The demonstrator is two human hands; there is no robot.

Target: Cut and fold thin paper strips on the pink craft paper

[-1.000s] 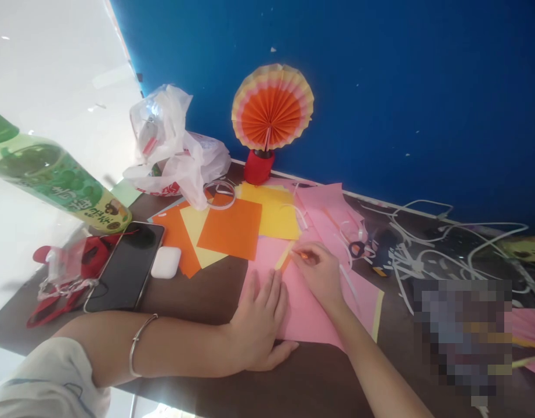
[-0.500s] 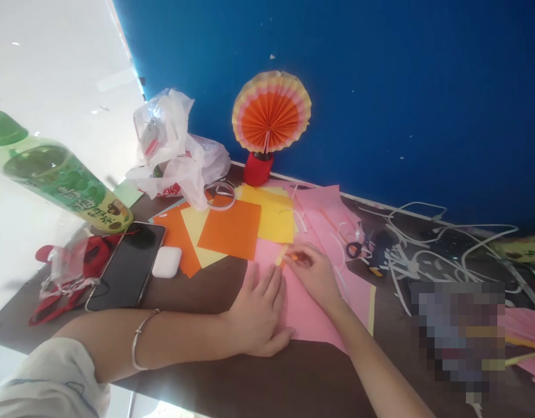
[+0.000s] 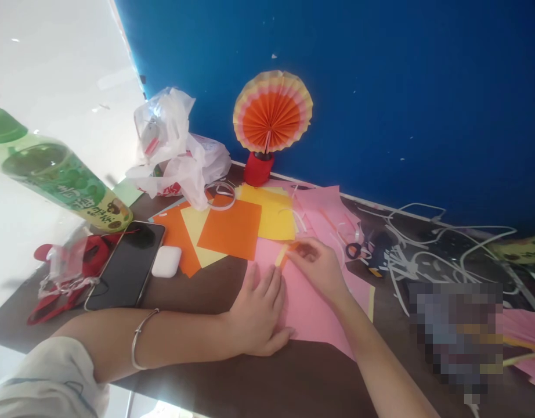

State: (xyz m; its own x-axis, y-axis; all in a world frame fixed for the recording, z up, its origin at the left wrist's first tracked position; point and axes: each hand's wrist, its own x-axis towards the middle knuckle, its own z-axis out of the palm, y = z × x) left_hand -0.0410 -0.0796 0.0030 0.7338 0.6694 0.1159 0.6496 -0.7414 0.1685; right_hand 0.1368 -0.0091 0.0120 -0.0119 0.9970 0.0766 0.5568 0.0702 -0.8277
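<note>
My left hand (image 3: 259, 310) lies flat with fingers spread, partly on a pink paper sheet (image 3: 313, 316) and partly on the dark tabletop. At its fingertips is a narrow orange and cream paper strip (image 3: 282, 256). My right hand (image 3: 320, 268) pinches the orange part of this strip between thumb and fingers, just above the pink sheet. Beyond my hands lie an orange paper square (image 3: 231, 226) and yellow paper (image 3: 277, 215). A round pleated paper fan (image 3: 274, 113) in orange, pink and cream stands on a red base (image 3: 257, 168).
To the left are a green-capped bottle (image 3: 61, 174), a phone (image 3: 127, 264) and a white earphone case (image 3: 166, 261). Plastic bags (image 3: 176, 151) sit at the back. Scissors (image 3: 353, 249) and white cables (image 3: 428, 249) lie to the right. A blue wall (image 3: 402, 104) rises behind.
My right hand has shifted slightly right and up while pinching the strip, and more of the orange shows. My left hand stays in place.
</note>
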